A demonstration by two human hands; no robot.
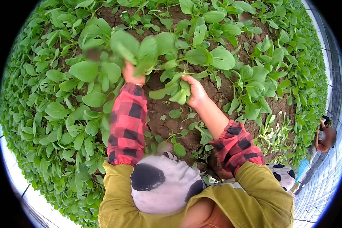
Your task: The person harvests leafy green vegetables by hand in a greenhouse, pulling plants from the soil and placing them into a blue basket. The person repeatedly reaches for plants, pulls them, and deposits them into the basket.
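My left hand (133,74) is in among broad green leaves (148,50), gripping a leafy green plant low down. The leaves cover most of its fingers, and both are blurred. To the right, my right hand (197,91) holds a small bunch of leafy greens (180,91), thumb and forefinger at the stems and leaves hanging down beside the palm. Another broad-leaved plant (222,58) stands just above this hand. Brown soil (165,114) with a few small seedlings (175,113) shows between my forearms, which wear red-and-black checked sleeves.
Dense leafy greens (54,108) fill the left side, and more plants (253,88) grow on the right. Pulled, wilted-looking plants (275,129) lie at right. My knee in spotted trousers (162,185) is close below. Beyond the bed are another person (323,139), a blue basket (303,168) and netting (335,71).
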